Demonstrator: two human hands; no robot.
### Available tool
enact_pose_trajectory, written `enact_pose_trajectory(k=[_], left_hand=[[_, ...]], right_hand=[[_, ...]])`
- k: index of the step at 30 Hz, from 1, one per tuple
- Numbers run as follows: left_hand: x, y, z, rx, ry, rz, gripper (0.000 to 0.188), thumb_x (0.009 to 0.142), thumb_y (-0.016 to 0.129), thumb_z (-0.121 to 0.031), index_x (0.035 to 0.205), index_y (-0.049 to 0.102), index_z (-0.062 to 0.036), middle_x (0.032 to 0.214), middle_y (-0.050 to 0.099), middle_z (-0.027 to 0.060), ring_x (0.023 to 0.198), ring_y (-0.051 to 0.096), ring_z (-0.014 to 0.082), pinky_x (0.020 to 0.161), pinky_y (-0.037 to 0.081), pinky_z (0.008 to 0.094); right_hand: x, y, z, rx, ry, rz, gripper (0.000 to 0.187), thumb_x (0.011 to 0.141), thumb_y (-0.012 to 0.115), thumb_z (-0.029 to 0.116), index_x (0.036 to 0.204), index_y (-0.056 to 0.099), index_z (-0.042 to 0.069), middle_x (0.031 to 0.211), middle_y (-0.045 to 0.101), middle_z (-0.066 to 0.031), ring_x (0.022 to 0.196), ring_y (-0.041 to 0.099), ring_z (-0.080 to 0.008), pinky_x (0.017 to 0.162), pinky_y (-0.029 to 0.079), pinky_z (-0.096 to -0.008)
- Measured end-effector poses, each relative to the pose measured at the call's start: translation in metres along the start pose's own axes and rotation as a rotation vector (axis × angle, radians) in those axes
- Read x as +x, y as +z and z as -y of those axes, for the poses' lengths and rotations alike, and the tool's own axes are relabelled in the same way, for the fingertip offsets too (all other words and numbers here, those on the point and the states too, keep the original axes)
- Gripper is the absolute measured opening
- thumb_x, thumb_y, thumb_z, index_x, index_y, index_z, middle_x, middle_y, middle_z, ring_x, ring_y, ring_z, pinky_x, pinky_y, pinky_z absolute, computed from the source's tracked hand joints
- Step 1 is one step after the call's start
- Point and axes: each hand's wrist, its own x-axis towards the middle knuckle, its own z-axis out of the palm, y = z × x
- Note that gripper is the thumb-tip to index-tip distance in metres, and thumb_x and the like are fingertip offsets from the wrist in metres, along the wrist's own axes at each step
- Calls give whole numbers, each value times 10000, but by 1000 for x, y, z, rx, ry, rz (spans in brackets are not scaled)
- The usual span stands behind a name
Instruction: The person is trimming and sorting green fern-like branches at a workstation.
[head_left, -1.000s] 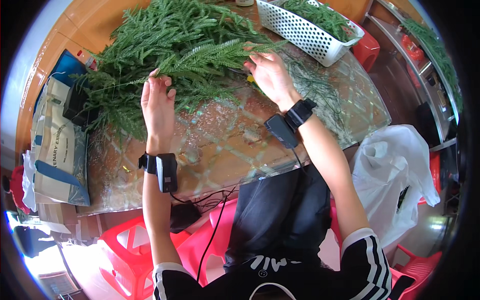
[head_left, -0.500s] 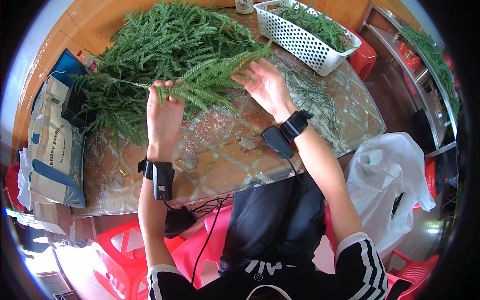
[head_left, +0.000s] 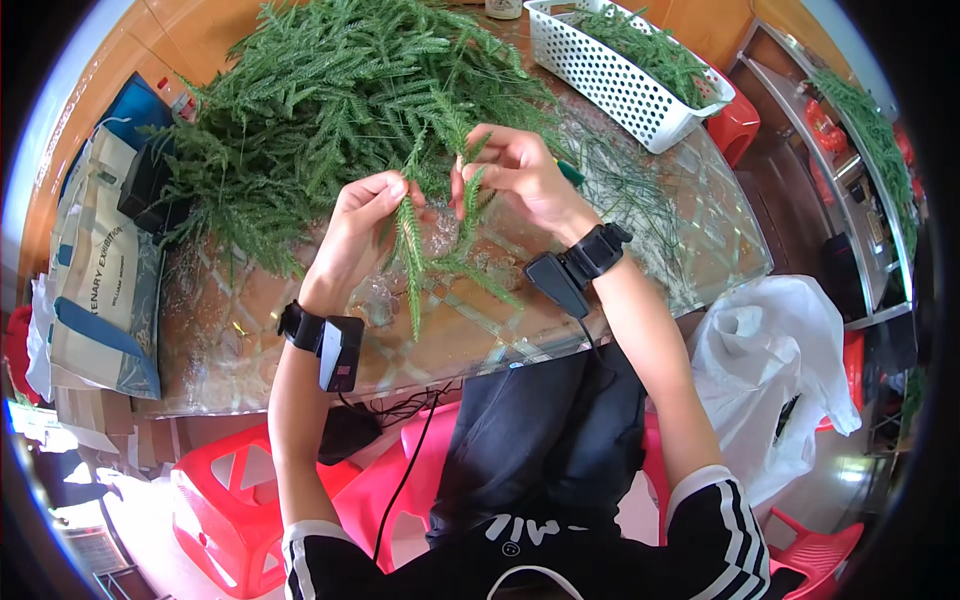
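Observation:
Above the table, my two hands are close together over one green fir-like artificial sprig (head_left: 412, 265). My left hand (head_left: 352, 225) pinches it between thumb and fingertips, with feathery tips hanging down toward me. My right hand (head_left: 528, 185) is closed too, its thumb and fingers gripping an upright stem of the same sprig. How the stems join between the hands is partly hidden by needles and fingers. Just beyond, a large heap of similar green branches (head_left: 340, 110) covers the far left of the table.
A white perforated basket (head_left: 625, 95) with more greenery stands at the far right. Loose green needles (head_left: 630, 195) litter the tabletop (head_left: 330, 330). A printed cloth bag (head_left: 110, 270) and black box (head_left: 150, 195) sit left. A white plastic bag (head_left: 765, 370) hangs by the right edge.
The sprig lay sideways between my hands and now hangs with its tips toward me. My left hand moved right and nearer; my right hand closed from a looser hold.

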Motion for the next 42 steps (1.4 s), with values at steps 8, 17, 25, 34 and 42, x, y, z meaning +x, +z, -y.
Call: enact_pose_trajectory(k=[8,17,25,34,42], left_hand=[[2,-5,-2,172,-89,-192,197,883,523,-159,871,610,18,758,605,74,578,555,106,545,450,211],[2,4,-1,271,-155,-62,211,861,552,-149,903,623,46,798,623,69,592,544,100,549,448,235],[5,15,2,805,-6,-199,328,753,680,-236,940,599,22,866,624,100,728,577,175,720,457,300],[6,23,1,1048,335,-240,378,688,713,-185,993,575,-9,968,571,126,939,553,246,843,427,334],[2,25,-3,1247,462,-285,248,704,668,-92,928,596,-14,969,549,99,904,543,240,814,414,325]], right_hand=[[1,11,0,-354,-147,-125,118,836,551,24,943,508,-1,903,634,-114,754,619,-137,657,489,-244],[2,19,6,-776,90,-44,117,837,564,37,920,489,2,864,621,-63,718,585,-77,611,464,-218],[1,21,-17,-536,-30,-234,134,826,572,21,930,491,-8,776,586,-26,716,564,-63,617,446,-205],[0,27,-17,-392,-55,-344,143,831,568,20,951,497,-14,778,586,-37,712,570,-77,612,452,-210],[0,23,-16,-278,-28,-351,166,840,573,49,971,486,-5,782,594,-56,714,589,-113,584,469,-226]])
